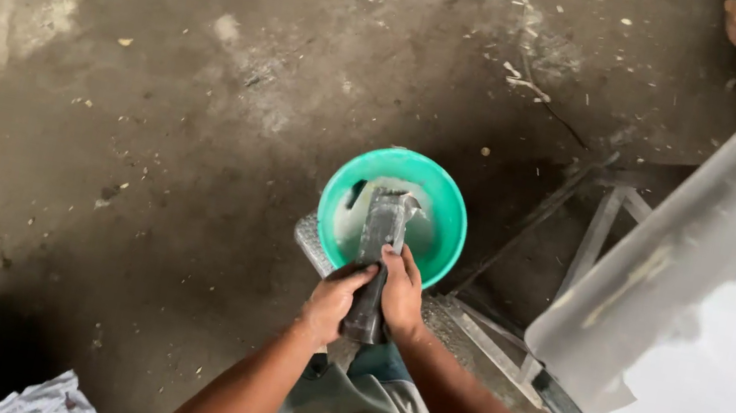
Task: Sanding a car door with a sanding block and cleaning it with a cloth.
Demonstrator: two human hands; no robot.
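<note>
Block (379, 239), dark, long and wet-looking, stands upright over the green bowl (448, 213) of white liquid; it looks stiff, fairly heavy and likely slippery. Left hand (333, 301) and right hand (401, 295) clamp its lower end together, the surest hold.

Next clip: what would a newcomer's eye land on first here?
The bright green bowl mid-frame on the stained concrete floor, whitish liquid inside. Over it, the left hand and right hand grip a dark flat block. A large pale panel fills the right side.
</note>
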